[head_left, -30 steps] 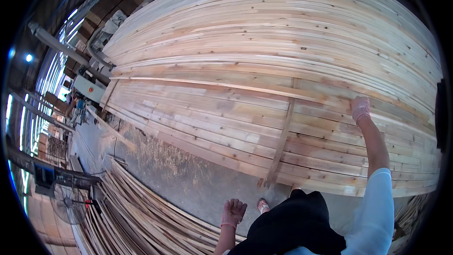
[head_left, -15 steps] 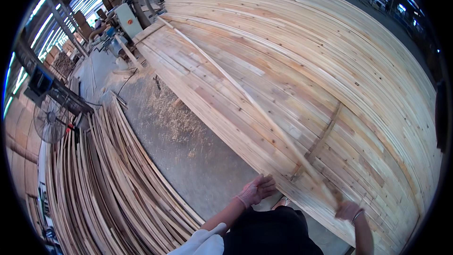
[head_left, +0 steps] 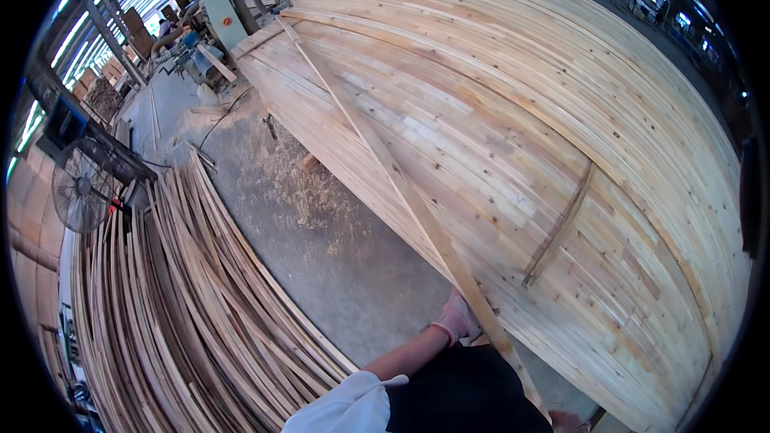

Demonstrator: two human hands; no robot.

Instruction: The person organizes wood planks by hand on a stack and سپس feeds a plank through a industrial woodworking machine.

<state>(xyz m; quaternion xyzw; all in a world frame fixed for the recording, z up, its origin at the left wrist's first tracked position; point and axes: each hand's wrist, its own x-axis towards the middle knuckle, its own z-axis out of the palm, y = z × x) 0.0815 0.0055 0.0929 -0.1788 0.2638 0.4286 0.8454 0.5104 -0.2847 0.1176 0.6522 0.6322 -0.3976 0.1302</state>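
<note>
A long, thin wooden strip runs slantwise from the far end of a stack of pale, knotty boards down to my body. Around its near part, just past the stack's left edge, my gloved left hand is closed, some of its fingers hidden behind the wood. My right hand is at the lower rim of the picture, closed at the strip's near end and mostly cut off. A short, darker batten lies across the boards to the right of the strip.
Many loose strips are piled on the floor at my left. Sawdust covers the floor between pile and stack. A standing fan is at the far left; a machine with a grey control box stands beyond the stack.
The strip's near end has swung left and toward my body, with my right hand drawn down to the picture's rim. My left hand, free before, now grips the strip.
</note>
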